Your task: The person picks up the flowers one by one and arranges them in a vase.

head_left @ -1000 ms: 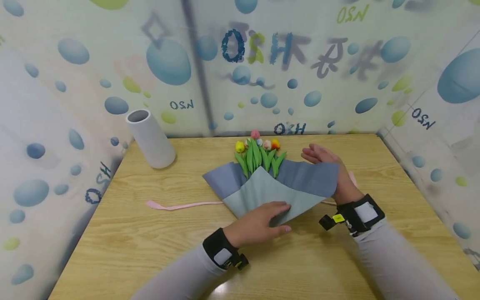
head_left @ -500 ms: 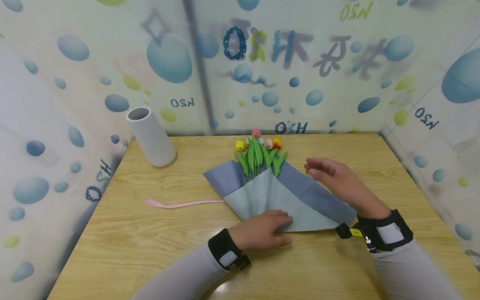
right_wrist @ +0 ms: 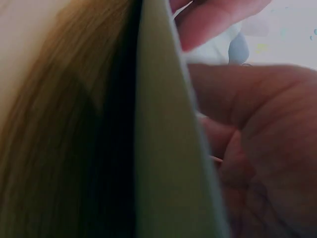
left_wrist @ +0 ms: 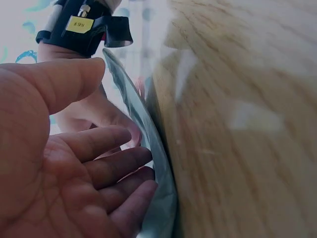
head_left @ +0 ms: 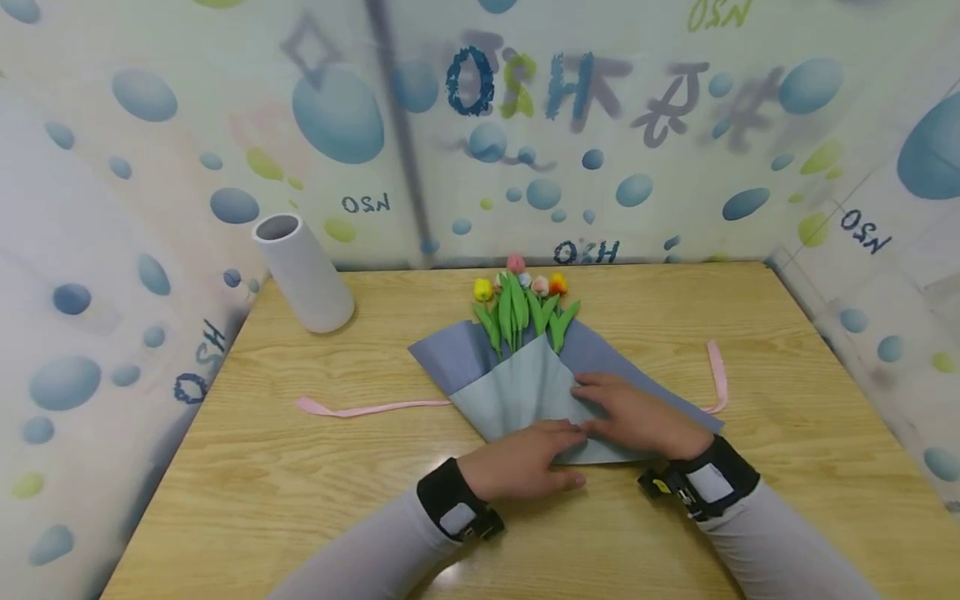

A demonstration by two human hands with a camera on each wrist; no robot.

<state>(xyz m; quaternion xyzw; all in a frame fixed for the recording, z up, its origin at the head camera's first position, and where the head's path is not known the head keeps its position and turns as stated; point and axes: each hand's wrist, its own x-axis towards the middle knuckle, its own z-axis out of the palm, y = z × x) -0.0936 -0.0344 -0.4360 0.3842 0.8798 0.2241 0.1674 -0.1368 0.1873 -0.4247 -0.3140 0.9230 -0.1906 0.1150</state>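
Note:
A bouquet of artificial tulips (head_left: 510, 312) lies in grey-blue wrapping paper (head_left: 510, 392) on the table, its front flap folded over the stems. My left hand (head_left: 517, 462) rests on the paper's lower part, and the left wrist view shows its fingertips (left_wrist: 143, 156) against the sheet with the fingers loosely extended. Beside it, my right hand (head_left: 645, 414) lies over the right side of the flap, its fingers reaching toward the left fingertips. In the right wrist view the paper's edge (right_wrist: 171, 124) stands in front of the right thumb (right_wrist: 223, 89); part of that hand is hidden.
A pink ribbon (head_left: 375, 411) runs out from under the paper on the left, and its other end (head_left: 717, 375) bends upward on the right. At the back left of the wooden table (head_left: 262, 483) stands a white vase (head_left: 307, 279). A patterned curtain (head_left: 480, 192) backs the table.
The paper's right side has come down and lies flatter. My right hand has gone from its outer edge to the top of the flap, uncovering the right ribbon end. The left hand barely moved.

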